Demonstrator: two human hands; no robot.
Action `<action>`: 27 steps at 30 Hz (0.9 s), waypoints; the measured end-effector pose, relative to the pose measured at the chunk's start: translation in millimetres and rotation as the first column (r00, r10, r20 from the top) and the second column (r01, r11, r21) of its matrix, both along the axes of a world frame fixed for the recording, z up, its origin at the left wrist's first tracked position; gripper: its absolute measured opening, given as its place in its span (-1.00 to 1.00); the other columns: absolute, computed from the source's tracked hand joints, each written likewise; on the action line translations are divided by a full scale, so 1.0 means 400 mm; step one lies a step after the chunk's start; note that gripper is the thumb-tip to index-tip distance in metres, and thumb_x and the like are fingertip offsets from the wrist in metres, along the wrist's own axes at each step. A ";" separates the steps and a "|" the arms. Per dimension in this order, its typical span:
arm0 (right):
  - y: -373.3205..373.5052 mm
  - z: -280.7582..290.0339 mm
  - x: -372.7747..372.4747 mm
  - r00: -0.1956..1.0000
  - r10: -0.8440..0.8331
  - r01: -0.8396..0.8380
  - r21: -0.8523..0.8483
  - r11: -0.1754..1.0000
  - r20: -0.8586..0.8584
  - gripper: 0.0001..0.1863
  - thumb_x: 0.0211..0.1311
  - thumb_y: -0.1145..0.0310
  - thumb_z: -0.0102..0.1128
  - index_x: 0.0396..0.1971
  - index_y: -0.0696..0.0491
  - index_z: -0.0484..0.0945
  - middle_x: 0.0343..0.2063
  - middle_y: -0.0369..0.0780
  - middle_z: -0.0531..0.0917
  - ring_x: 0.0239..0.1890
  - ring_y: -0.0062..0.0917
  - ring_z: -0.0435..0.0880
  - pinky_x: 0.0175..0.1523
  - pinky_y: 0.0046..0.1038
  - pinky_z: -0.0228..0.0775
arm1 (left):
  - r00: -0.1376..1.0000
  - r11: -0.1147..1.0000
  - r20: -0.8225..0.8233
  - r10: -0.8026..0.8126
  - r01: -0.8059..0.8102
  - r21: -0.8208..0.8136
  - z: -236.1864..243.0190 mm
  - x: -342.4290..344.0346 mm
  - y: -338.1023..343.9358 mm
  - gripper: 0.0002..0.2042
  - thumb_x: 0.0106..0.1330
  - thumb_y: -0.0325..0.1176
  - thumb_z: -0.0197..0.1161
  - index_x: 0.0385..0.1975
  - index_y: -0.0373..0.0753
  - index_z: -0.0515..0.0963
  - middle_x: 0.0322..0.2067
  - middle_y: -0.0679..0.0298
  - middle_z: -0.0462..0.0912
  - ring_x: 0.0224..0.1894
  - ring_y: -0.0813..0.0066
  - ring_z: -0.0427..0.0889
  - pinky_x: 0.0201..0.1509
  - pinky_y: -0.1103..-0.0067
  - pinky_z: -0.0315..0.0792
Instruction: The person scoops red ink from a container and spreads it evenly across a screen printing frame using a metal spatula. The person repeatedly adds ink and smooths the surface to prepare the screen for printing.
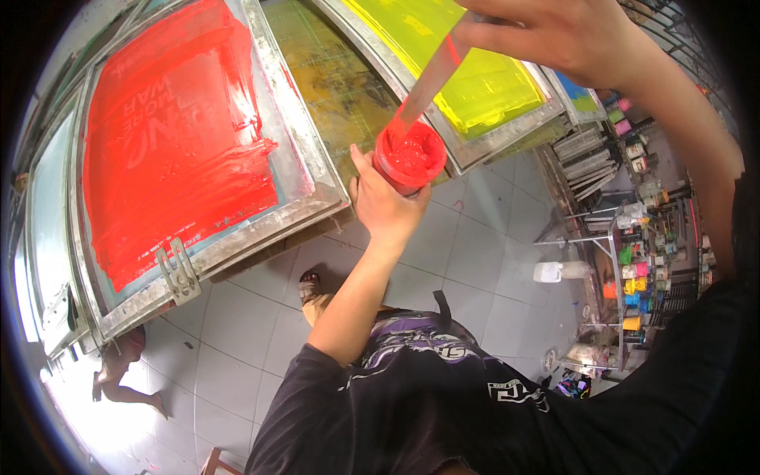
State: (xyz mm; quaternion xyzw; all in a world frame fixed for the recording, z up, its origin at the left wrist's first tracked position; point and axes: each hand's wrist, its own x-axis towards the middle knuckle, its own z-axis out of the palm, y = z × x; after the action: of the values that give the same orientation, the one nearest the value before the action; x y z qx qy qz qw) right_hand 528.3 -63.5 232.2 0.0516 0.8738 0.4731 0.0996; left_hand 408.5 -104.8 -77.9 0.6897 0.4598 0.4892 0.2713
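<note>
My left hand [385,204] is wrapped round a tub of red ink [413,154], thumb along its left side. In my right hand [558,38], raised at the upper right, is a flat metal spatula [433,83]. The blade slants down to the left, and its red-smeared lower end reaches into the tub. Thick glossy ink shows at the tub's mouth. To the left lies a framed printing screen [321,186] with red ink spread over its mesh, reversed lettering showing faintly through. Some of the spatula's handle is hidden by my fingers.
Beyond the tub sits a screen with yellow-green ink [483,99]. A stained printing bed [332,75] lies between the two screens. A rack of colourful ink containers [633,269] stands at right, near a white jug [548,272]. Another person's leg [127,380] shows at lower left.
</note>
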 end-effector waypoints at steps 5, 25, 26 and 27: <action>0.033 -0.031 0.002 0.994 0.089 -0.091 -0.040 0.995 -0.061 -0.94 -0.04 0.37 0.06 -0.63 -0.12 0.45 -0.51 -0.39 0.41 -0.41 -0.57 0.37 -0.07 -0.31 0.01 | 1.000 0.999 0.002 0.005 -0.006 0.035 -0.002 0.001 0.000 0.12 -0.23 -0.21 0.52 0.25 -0.49 -0.15 -0.01 0.08 0.46 -0.02 -0.03 0.43 0.07 0.25 0.30; -0.050 0.004 -0.033 0.736 -0.611 0.616 0.088 0.783 0.292 -0.76 -0.01 0.31 0.10 -0.28 -0.16 0.60 -0.48 -0.35 0.47 -0.35 -0.54 0.49 -0.16 -0.35 0.13 | 1.000 0.997 0.011 0.016 -0.017 0.071 -0.003 0.007 -0.003 0.08 -0.23 -0.21 0.52 0.23 -0.49 -0.11 -0.06 0.12 0.48 -0.08 -0.03 0.46 0.01 0.25 0.33; -0.058 0.005 -0.026 0.687 -0.663 0.674 0.081 0.734 0.297 -0.73 0.01 0.32 0.09 -0.24 -0.16 0.60 -0.46 -0.35 0.49 -0.32 -0.54 0.51 -0.16 -0.35 0.14 | 1.000 0.997 0.016 -0.002 0.001 0.077 -0.005 0.012 -0.008 0.08 -0.23 -0.21 0.52 0.23 -0.49 -0.11 -0.06 0.11 0.48 -0.08 -0.03 0.46 0.01 0.25 0.33; -0.045 0.003 -0.030 0.664 -0.686 0.703 0.065 0.708 0.298 -0.71 0.02 0.33 0.09 -0.20 -0.17 0.59 -0.45 -0.34 0.51 -0.30 -0.53 0.52 -0.16 -0.36 0.14 | 1.000 0.997 0.002 0.023 -0.023 0.069 -0.004 0.007 -0.004 0.08 -0.23 -0.21 0.52 0.23 -0.49 -0.11 -0.06 0.11 0.48 -0.08 -0.03 0.46 0.02 0.25 0.33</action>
State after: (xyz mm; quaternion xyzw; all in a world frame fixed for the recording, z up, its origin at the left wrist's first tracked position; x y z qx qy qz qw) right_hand 516.3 -81.5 233.4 0.3054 0.7750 0.3768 0.4051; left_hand 411.4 -106.3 -79.3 0.6930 0.4505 0.5081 0.2420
